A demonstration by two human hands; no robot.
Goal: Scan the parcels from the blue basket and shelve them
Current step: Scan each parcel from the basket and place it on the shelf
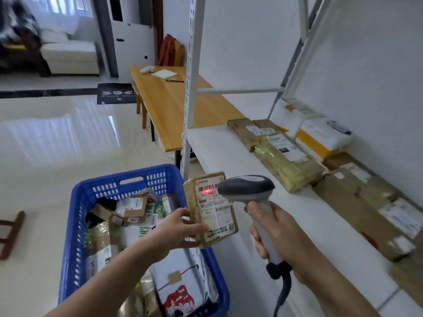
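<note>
My left hand [180, 227] holds a small brown parcel [211, 208] upright above the right rim of the blue basket [77, 202], its white label facing me. My right hand [272, 229] grips a grey barcode scanner [248, 186] by its handle, its head right next to the label. A red scan dot glows on the label near the barcode. The basket holds several parcels and mailer bags. The white shelf [229, 152] stands to the right, with several cardboard parcels [286, 156] lying along its back.
A wooden table [164, 104] stands behind the shelf's white upright post [192, 88], with papers on it. A dark stool [11, 232] sits on the glossy floor at the left. The scanner's black cable hangs down below my right hand.
</note>
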